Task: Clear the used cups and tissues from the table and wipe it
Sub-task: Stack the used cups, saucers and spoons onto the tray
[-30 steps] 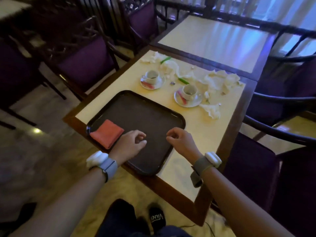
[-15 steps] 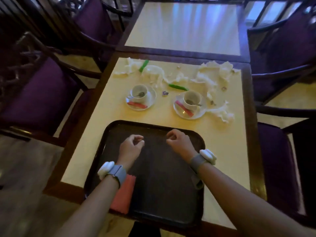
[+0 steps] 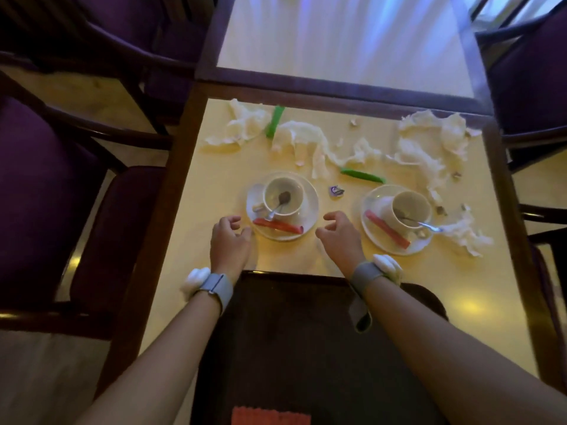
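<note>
As our left hand [image 3: 230, 240] and right hand [image 3: 337, 237] flank the nearer saucer [image 3: 311, 204], both curl loosely, empty. The left seems closer to its rim.

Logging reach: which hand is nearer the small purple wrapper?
Right. The right hand is just short of the purple wrapper; the left hand lies across the left saucer from it.
</note>
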`<act>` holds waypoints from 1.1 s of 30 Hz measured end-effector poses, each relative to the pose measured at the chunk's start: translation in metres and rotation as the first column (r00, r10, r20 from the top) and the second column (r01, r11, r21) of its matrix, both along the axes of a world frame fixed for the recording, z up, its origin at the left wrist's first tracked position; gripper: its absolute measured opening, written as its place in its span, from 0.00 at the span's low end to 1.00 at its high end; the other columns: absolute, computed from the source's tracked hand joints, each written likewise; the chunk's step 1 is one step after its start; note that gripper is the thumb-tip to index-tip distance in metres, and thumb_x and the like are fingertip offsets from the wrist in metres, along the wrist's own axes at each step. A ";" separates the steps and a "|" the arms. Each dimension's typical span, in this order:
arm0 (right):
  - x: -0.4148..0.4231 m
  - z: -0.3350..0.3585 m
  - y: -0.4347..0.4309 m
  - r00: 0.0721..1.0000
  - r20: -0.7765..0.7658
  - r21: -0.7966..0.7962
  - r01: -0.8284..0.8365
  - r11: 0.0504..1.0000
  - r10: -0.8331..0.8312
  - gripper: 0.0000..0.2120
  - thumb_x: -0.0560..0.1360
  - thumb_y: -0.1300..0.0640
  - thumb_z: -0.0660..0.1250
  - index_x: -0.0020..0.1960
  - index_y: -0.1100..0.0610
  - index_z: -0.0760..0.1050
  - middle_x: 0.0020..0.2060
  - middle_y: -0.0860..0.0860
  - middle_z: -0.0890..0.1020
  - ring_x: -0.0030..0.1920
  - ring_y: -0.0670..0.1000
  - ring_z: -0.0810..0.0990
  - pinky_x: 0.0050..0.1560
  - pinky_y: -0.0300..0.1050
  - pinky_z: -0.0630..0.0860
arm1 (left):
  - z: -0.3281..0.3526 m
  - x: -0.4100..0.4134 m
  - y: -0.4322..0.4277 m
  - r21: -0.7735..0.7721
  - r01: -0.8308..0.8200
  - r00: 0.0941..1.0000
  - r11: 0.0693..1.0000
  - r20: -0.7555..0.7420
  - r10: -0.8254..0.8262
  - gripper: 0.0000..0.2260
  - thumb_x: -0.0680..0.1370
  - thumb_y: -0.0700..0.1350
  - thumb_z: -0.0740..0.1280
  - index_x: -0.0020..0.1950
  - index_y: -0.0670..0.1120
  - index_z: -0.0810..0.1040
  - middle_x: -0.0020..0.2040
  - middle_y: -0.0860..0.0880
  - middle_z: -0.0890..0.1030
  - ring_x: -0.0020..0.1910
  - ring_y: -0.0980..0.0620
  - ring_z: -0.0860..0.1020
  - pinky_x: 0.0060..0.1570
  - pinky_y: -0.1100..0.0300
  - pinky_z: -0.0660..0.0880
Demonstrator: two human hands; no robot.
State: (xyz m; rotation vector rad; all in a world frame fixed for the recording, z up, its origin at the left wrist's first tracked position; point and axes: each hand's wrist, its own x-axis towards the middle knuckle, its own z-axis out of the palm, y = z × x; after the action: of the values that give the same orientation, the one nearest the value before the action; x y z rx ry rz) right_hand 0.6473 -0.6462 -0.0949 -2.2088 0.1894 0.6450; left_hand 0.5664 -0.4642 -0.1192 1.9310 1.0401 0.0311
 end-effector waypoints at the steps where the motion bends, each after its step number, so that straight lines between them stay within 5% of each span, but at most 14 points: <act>1: 0.006 -0.005 0.007 0.998 -0.027 0.011 0.052 0.999 -0.052 0.15 0.75 0.57 0.66 0.61 0.56 0.72 0.46 0.54 0.81 0.48 0.54 0.79 0.51 0.44 0.74 | -0.005 0.008 0.006 -0.006 -0.006 1.000 1.000 -0.027 0.006 0.14 0.77 0.46 0.65 0.61 0.45 0.75 0.58 0.45 0.76 0.53 0.49 0.75 0.54 0.60 0.67; 5: 0.021 -0.019 0.026 0.970 -0.106 0.051 0.225 0.973 -0.219 0.10 0.75 0.53 0.64 0.54 0.55 0.70 0.48 0.63 0.81 0.35 0.58 0.81 0.40 0.56 0.83 | -0.023 0.034 0.023 0.039 -0.024 0.996 0.999 -0.090 0.027 0.12 0.77 0.51 0.63 0.57 0.47 0.75 0.55 0.44 0.80 0.57 0.42 0.77 0.56 0.53 0.71; 11: 0.041 -0.031 0.044 0.991 -0.116 -0.158 0.051 0.986 -0.070 0.18 0.72 0.39 0.58 0.46 0.55 0.69 0.40 0.62 0.82 0.31 0.63 0.83 0.36 0.60 0.82 | -0.033 0.062 0.034 0.166 0.183 0.974 0.969 -0.166 -0.155 0.13 0.80 0.53 0.60 0.57 0.45 0.72 0.52 0.40 0.81 0.52 0.38 0.78 0.49 0.51 0.71; 13: 0.048 -0.031 0.046 0.990 -0.133 -0.160 0.032 0.987 -0.054 0.18 0.74 0.42 0.59 0.45 0.58 0.70 0.39 0.63 0.83 0.30 0.62 0.83 0.35 0.59 0.82 | -0.037 0.069 0.036 0.195 0.226 0.968 0.954 -0.158 -0.197 0.14 0.80 0.54 0.59 0.57 0.44 0.72 0.51 0.40 0.81 0.50 0.37 0.78 0.48 0.50 0.72; 17: 0.058 -0.031 0.048 0.996 -0.077 -0.221 0.026 0.975 -0.044 0.13 0.77 0.51 0.57 0.48 0.60 0.74 0.48 0.63 0.81 0.48 0.63 0.81 0.45 0.51 0.77 | -0.039 0.080 0.036 0.263 0.328 0.939 0.907 -0.200 -0.281 0.17 0.80 0.58 0.59 0.56 0.44 0.70 0.49 0.38 0.80 0.48 0.36 0.77 0.43 0.50 0.72; 22: 0.056 -0.040 0.048 0.996 -0.040 -0.196 0.065 0.978 -0.075 0.13 0.67 0.48 0.57 0.39 0.57 0.74 0.41 0.60 0.80 0.42 0.64 0.81 0.43 0.60 0.80 | -0.040 0.086 0.033 0.380 0.411 0.904 0.829 -0.283 -0.320 0.18 0.80 0.58 0.57 0.57 0.44 0.70 0.48 0.38 0.79 0.46 0.35 0.78 0.37 0.52 0.68; 27: 0.055 -0.041 0.043 0.999 0.007 -0.249 0.032 0.968 -0.031 0.08 0.74 0.58 0.61 0.37 0.59 0.72 0.35 0.55 0.76 0.41 0.60 0.76 0.31 0.46 0.64 | -0.042 0.084 0.026 0.442 0.434 0.894 0.785 -0.317 -0.316 0.16 0.82 0.55 0.55 0.57 0.42 0.69 0.47 0.38 0.81 0.45 0.35 0.78 0.35 0.53 0.66; 33: 0.051 -0.044 0.039 0.998 -0.005 -0.201 0.053 0.978 -0.055 0.09 0.70 0.57 0.60 0.39 0.61 0.75 0.34 0.58 0.80 0.38 0.61 0.80 0.40 0.56 0.80 | -0.041 0.078 0.023 0.440 0.442 0.892 0.782 -0.309 -0.331 0.15 0.82 0.53 0.54 0.56 0.41 0.69 0.47 0.37 0.81 0.45 0.34 0.78 0.34 0.52 0.65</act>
State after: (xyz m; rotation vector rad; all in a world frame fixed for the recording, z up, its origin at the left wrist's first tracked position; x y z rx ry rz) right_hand 0.6987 -0.6075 -0.1392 -2.3845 0.3317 0.6311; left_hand 0.6442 -0.4415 -0.1599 2.6537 0.7905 -0.1629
